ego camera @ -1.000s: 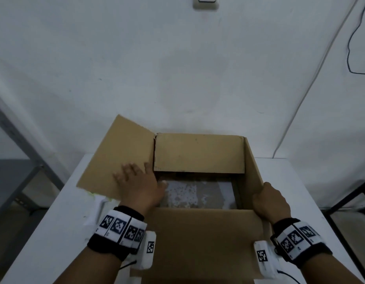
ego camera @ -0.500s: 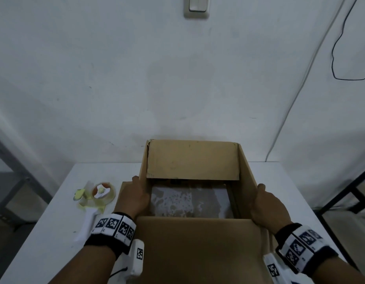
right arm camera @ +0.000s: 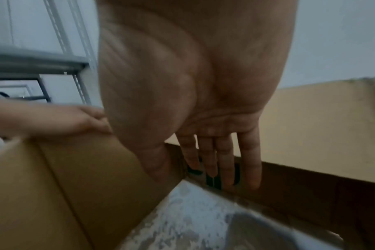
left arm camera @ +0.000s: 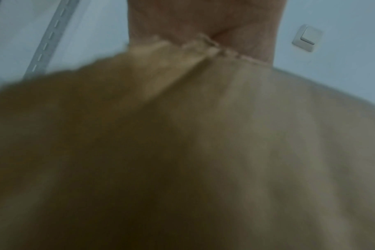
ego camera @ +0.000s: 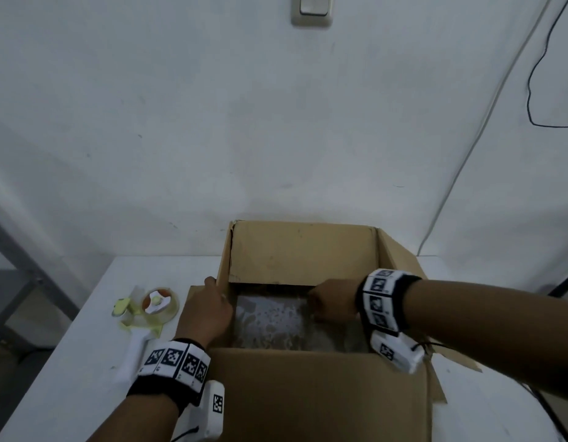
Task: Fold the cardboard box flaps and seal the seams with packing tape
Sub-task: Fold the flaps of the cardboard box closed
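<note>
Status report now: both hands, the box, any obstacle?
Left hand on left flap. Right hand open, inside brown cardboard box. Flaps unfolded, untaped. Yellow tape dispenser idle on white table.

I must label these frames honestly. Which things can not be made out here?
- Left hand fingertips: hidden behind the cardboard box flap, head view; left wrist view is blurred.
- Tape dispenser tape end: too small, head view.
- Box floor: partly covered by the right hand.
- Near flap: cut off by the lower edge.

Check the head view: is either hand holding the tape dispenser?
No. The tape dispenser lies on the table left of the box, while the left hand and right hand are at the box.
</note>
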